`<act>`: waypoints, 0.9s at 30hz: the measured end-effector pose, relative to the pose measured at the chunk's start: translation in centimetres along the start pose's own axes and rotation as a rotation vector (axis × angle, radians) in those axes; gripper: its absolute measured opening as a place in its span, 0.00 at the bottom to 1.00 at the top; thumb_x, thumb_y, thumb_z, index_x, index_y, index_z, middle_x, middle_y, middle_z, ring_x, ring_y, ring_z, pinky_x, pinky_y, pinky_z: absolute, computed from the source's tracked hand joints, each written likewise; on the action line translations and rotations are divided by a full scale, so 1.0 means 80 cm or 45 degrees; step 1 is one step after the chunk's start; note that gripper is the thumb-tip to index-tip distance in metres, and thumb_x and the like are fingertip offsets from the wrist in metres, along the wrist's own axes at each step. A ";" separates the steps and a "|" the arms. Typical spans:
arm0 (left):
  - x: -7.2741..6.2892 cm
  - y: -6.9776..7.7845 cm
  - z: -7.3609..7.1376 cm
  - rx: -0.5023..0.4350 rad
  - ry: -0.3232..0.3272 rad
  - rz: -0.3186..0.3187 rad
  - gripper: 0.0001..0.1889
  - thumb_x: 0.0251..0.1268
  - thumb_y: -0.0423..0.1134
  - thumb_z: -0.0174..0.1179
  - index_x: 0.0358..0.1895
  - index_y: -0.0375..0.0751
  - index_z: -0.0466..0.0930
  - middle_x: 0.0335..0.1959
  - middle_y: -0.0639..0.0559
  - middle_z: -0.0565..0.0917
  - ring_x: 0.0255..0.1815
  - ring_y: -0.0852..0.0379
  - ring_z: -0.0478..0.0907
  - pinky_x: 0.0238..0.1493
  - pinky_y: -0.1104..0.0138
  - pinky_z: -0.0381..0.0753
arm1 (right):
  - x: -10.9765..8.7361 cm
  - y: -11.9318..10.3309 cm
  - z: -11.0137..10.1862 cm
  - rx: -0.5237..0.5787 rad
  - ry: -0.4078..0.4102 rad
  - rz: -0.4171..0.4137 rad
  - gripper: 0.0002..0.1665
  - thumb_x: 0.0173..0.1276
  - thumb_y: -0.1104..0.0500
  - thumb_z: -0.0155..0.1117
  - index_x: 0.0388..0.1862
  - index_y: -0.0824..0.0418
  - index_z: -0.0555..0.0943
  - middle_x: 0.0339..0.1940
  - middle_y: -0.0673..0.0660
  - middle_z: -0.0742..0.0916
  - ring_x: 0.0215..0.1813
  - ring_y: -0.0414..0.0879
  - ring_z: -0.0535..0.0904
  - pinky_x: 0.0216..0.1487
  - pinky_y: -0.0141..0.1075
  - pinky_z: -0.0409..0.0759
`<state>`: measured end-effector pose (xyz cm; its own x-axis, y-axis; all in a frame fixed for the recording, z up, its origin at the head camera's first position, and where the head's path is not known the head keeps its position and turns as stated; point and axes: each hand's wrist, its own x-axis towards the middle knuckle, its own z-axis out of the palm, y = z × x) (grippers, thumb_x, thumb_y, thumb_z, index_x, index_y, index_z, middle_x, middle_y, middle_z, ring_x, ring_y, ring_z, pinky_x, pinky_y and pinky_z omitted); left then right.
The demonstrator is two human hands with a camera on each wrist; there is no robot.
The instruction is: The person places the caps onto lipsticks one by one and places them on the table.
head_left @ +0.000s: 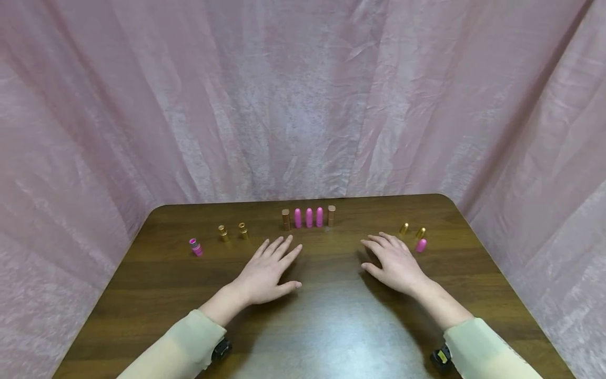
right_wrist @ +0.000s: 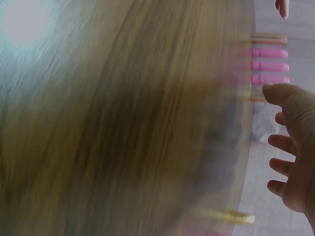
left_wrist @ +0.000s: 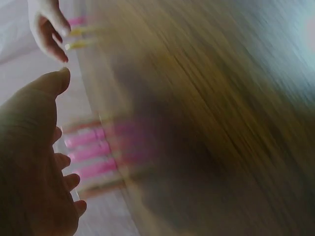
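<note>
My left hand (head_left: 267, 273) is over the left middle of the brown wooden table (head_left: 326, 310), fingers spread and holding nothing. To the right, my right hand (head_left: 395, 266) has its fingers extended, also with nothing in it; both cast shadows on the wood. Beyond and between them stands a row of three pink round-topped lipstick tubes (head_left: 309, 218), with a rose-gold tube (head_left: 286, 219) at the left end and another rose-gold tube (head_left: 331, 216) at the right end. Nearest my right fingers are two small gold caps (head_left: 421, 232) and a pink cap (head_left: 421, 245). The wrist views are blurred.
On the left stand two gold lipstick bases (head_left: 243, 230) and a pink base (head_left: 196, 247) with a silvery collar. A pink velvet curtain (head_left: 303, 105) hangs behind the table's rear edge and along its sides. Light glares off the table's near middle.
</note>
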<state>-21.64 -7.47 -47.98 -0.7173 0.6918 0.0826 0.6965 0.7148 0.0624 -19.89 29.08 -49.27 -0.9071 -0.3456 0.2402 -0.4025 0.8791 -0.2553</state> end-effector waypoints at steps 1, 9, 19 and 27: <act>0.004 0.007 0.000 0.007 -0.005 0.024 0.46 0.71 0.71 0.51 0.84 0.53 0.49 0.84 0.44 0.47 0.83 0.43 0.45 0.79 0.43 0.46 | -0.002 0.005 -0.003 -0.005 0.018 0.015 0.35 0.68 0.46 0.71 0.70 0.58 0.77 0.69 0.62 0.79 0.74 0.65 0.67 0.70 0.66 0.62; 0.045 0.068 -0.007 0.054 -0.089 0.198 0.46 0.71 0.73 0.46 0.84 0.57 0.44 0.85 0.47 0.43 0.84 0.46 0.42 0.80 0.47 0.41 | -0.025 0.061 -0.036 -0.033 0.125 0.230 0.29 0.70 0.51 0.69 0.67 0.60 0.78 0.62 0.64 0.83 0.67 0.68 0.70 0.64 0.66 0.65; 0.094 0.134 -0.003 0.111 -0.130 0.322 0.46 0.71 0.74 0.43 0.85 0.57 0.44 0.85 0.49 0.43 0.84 0.47 0.42 0.80 0.48 0.40 | -0.034 0.113 -0.068 -0.058 0.020 0.434 0.26 0.67 0.53 0.69 0.59 0.68 0.82 0.57 0.71 0.84 0.60 0.75 0.71 0.54 0.67 0.68; 0.125 0.159 0.018 0.123 -0.159 0.288 0.45 0.70 0.76 0.42 0.84 0.60 0.45 0.84 0.51 0.49 0.83 0.49 0.47 0.80 0.50 0.44 | -0.023 0.119 -0.071 -0.050 -0.108 0.485 0.24 0.65 0.49 0.71 0.54 0.63 0.84 0.43 0.60 0.90 0.55 0.73 0.74 0.51 0.65 0.69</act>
<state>-19.93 8.69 -47.83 -0.5441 0.8381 -0.0399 0.8390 0.5428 -0.0395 -21.35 39.96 -46.79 -0.9983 -0.0164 0.0565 -0.0313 0.9611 -0.2746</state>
